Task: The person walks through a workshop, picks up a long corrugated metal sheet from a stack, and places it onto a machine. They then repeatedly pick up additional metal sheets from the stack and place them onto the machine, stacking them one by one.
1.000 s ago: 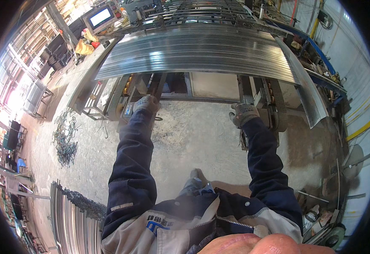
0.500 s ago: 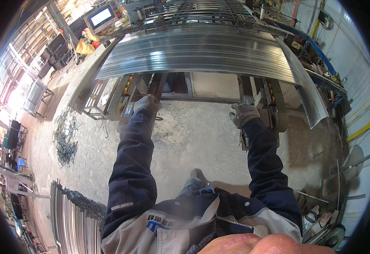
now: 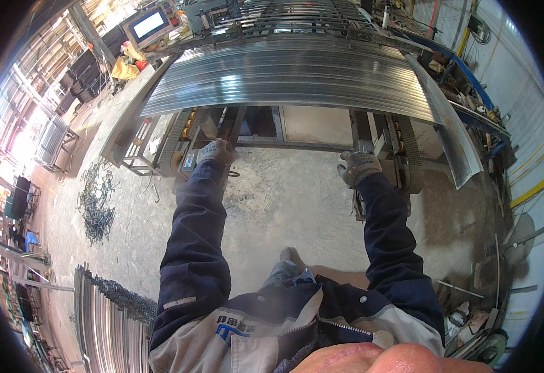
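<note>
Both my hands wear grey work gloves and reach forward to the near side of a metal machine frame. My left hand [image 3: 218, 151] is closed at the near end of the left-hand rail [image 3: 233, 124]. My right hand [image 3: 360, 168] has its fingers curled at the near end of the right-hand rail [image 3: 361, 129]. What either hand grips is hidden beneath the gloves. Beyond them, long shiny metal profiles [image 3: 290, 78] lie crosswise, side by side in a broad layer. Toothed belts [image 3: 412, 152] run on the frame beside the rails.
Bent metal side plates [image 3: 455, 146] flank the layer of profiles. A lit screen [image 3: 148, 25] stands at the far left. Tangled strapping [image 3: 96, 205] lies on the concrete floor [image 3: 272, 211]. Stacked profiles [image 3: 107, 323] stand near left; a blue beam [image 3: 471, 78] runs along the right.
</note>
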